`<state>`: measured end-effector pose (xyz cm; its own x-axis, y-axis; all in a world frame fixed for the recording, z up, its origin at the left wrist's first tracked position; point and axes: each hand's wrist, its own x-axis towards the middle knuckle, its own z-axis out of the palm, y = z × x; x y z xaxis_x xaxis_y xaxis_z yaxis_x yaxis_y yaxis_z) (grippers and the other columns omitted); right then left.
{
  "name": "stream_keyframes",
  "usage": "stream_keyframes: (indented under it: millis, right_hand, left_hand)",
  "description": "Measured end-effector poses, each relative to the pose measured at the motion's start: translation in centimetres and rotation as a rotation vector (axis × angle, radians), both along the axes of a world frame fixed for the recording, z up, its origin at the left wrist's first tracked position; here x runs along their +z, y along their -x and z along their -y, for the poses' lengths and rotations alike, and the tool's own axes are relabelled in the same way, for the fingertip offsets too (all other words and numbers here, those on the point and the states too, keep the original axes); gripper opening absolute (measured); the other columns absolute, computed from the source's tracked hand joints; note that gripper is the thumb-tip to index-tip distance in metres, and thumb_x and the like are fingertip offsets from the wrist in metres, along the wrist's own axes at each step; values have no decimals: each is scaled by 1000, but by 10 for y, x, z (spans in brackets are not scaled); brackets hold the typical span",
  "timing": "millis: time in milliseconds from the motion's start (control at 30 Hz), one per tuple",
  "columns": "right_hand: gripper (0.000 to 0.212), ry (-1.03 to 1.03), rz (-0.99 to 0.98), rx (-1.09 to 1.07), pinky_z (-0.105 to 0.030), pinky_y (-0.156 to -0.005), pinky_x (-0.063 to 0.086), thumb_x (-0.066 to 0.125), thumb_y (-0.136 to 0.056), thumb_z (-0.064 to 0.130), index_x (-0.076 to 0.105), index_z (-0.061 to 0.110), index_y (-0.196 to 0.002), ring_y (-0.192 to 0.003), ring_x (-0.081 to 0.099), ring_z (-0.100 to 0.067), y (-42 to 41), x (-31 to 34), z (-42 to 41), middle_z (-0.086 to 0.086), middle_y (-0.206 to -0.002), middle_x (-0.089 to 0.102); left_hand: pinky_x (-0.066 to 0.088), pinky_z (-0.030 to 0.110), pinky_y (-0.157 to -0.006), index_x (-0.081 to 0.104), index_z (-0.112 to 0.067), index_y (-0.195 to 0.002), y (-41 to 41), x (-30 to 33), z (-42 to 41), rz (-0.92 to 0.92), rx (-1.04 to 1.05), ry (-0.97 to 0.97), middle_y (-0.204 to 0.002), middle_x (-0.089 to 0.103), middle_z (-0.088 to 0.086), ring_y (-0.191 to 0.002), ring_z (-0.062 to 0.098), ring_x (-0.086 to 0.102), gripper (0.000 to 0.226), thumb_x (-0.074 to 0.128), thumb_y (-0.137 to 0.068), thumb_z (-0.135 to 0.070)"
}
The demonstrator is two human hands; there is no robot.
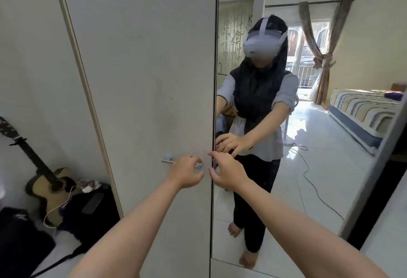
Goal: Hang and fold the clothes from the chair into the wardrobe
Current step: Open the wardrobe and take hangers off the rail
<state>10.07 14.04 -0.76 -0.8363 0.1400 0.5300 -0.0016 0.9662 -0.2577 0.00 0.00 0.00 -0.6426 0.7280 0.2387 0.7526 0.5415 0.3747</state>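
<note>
The wardrobe stands right in front of me, with a plain white left door and a mirrored right door. My left hand grips the right end of the metal bar handle on the white door. My right hand is at the inner edge of the mirrored door, its fingers and thumb curled round a small handle that it mostly hides. Both doors are closed. The mirror reflects a person in a headset. A bluish cloth shows in the reflection behind that person's arm. No chair is plainly visible.
An acoustic guitar leans on the wall at the left, beside a black case with a white cable and a dark bag. The mirror reflects a striped bed, a tiled floor with a cable, and a curtained window.
</note>
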Motion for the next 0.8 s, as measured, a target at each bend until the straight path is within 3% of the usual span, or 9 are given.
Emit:
stream_keyframes:
  millis: [100,367,600,800]
  right_hand:
    - [45,36,-66,14,-37,-76,53,58,-86,29,53,12,-127,-101,59,-22,5,-14,-9,-7,-107,65]
    - [45,-29,-228,122,-32,-64,55,63,-81,22,59,7,-123,-88,63,-21,16,-32,-29,-6,-97,68]
    - [46,16,-319,170,-32,-58,53,64,-83,17,58,7,-127,-80,64,-19,26,-39,-36,-4,-93,69]
    - [48,-1,-386,178,-28,-51,52,74,-78,7,62,6,-124,-69,65,-16,28,-37,-38,-3,-89,73]
  left_hand:
    - [46,33,-89,63,-23,-111,3,-8,-6,-16,61,-23,-109,61,4,-108,24,56,49,45,-69,-44]
    - [47,39,-85,67,-33,-92,8,-30,-16,45,199,-244,-96,62,-10,-101,16,54,19,55,-80,-42]
    - [45,43,-87,63,-24,-98,9,-31,-17,1,185,-173,-100,55,0,-103,25,48,13,59,-86,-25]
    - [45,38,-87,62,-22,-96,14,-19,-17,-29,156,-76,-95,57,4,-99,27,51,15,62,-81,-19]
